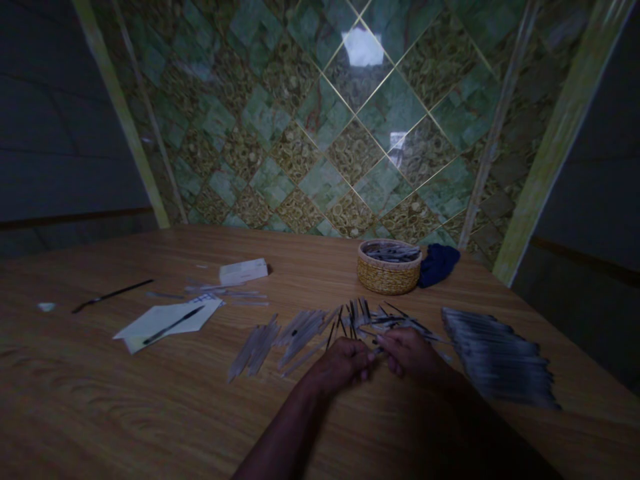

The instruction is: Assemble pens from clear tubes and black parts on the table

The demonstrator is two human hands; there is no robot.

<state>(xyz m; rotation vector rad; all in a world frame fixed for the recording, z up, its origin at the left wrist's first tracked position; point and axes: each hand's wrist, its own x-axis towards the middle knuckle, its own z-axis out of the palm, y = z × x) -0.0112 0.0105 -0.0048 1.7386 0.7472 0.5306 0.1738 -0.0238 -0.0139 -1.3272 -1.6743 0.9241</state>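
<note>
Close together over the front of the table, my left hand (344,361) and my right hand (407,351) are both closed, fingertips pinched around a thin pen part (378,350). My fingers cover most of it, so its exact shape is hard to make out. Just beyond them lies a loose heap of black and clear pen pieces (360,317). Left of my left hand, clear pen barrels (303,328) lie in side-by-side groups. On the right, a wide row of dark-tipped pens (500,357) is laid out, somewhat blurred.
A round woven basket (389,277) full of thin pieces stands at the back, beside a dark blue cloth (439,264). Leftward are a white box (244,272), paper sheets (155,323) with a black pen (175,325), and a thin dark stick (113,295). A tiled wall (300,133) rises behind the table.
</note>
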